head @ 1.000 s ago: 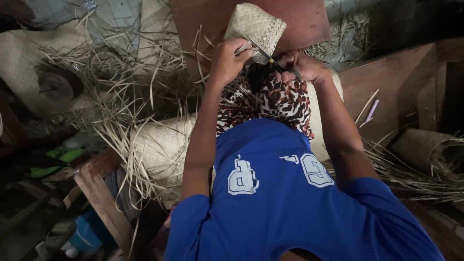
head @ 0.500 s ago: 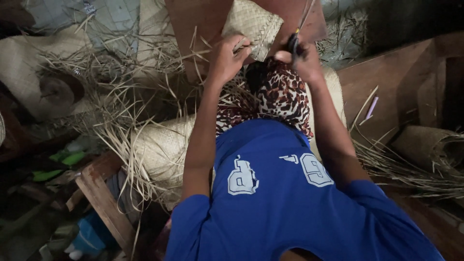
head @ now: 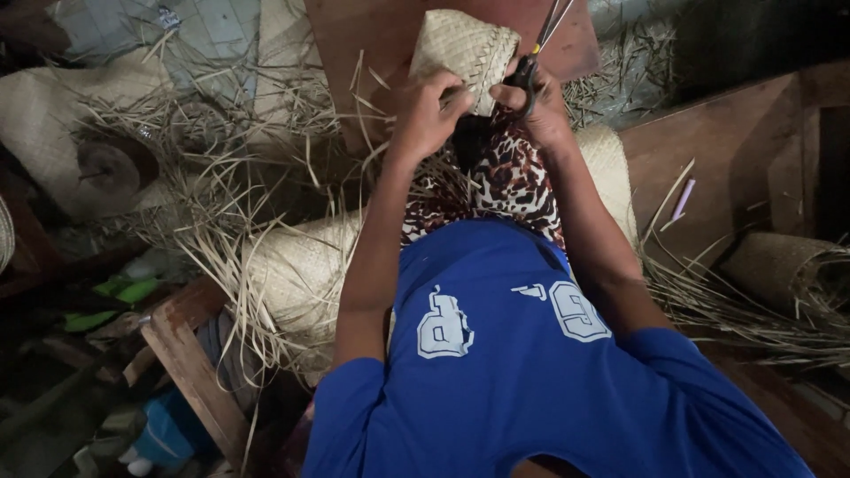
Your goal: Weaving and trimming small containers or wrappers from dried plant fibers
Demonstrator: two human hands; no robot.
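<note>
One small woven pouch (head: 464, 51), one scissors (head: 537, 55), two hands (head: 425, 115)

From my feed: wearer has on a blue short-sleeved shirt (head: 496, 354) with large white outlined characters across the chest, seen upside down. Below it, a leopard-print skirt (head: 505, 181), brown and black spots on pale cloth. Both arms bare from the sleeve hems down. Left hand (head: 425, 115) and right hand (head: 536, 111) bare, no gloves.

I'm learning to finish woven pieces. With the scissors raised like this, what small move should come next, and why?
Probably lower the scissors back to the woven pouch: the right hand has their blades pointing up and away, while the left hand grips its lower edge.
</note>
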